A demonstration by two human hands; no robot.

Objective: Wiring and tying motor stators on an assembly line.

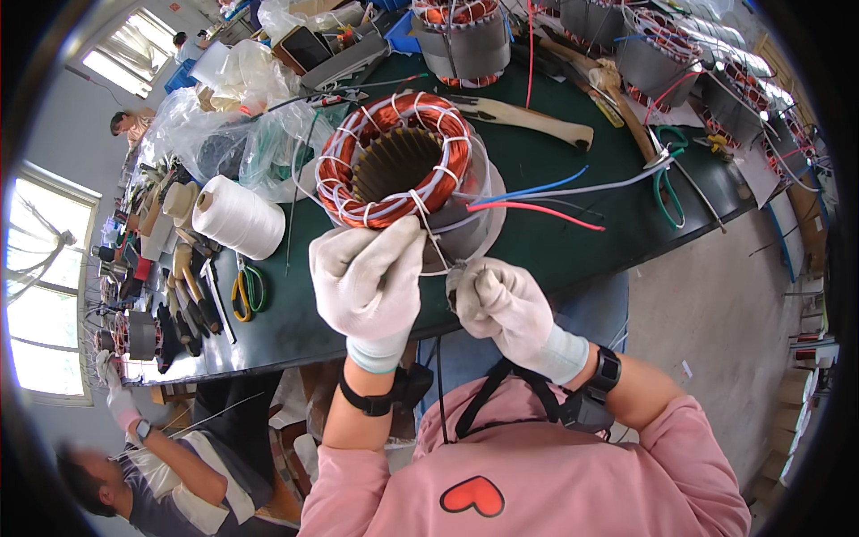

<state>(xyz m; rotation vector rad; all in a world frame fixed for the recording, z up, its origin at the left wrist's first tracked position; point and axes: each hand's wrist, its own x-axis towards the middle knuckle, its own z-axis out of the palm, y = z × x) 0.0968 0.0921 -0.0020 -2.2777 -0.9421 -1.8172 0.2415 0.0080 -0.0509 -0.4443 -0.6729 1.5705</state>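
A motor stator [463, 234] stands on the table in front of me, its ring of copper winding [458, 166] bound at intervals with white ties. At the winding's near edge, my left hand [367, 282] has its fingers pinched together on a white cord [433, 236]. The cord runs from the winding down toward my right hand [506, 309], which is closed on it just off the table's edge. Both hands wear white gloves; the right glove's fingertips are dark and frayed. Blue, red and grey lead wires [537, 208] stick out to the stator's right.
A white thread spool [239, 217], yellow-green scissors [249, 291] and several hand tools lie left. Green-handled scissors [664, 183] and a wooden mallet-like stick [528, 121] lie right. More stators [461, 45] stand at the back. Another person [161, 474] works at lower left.
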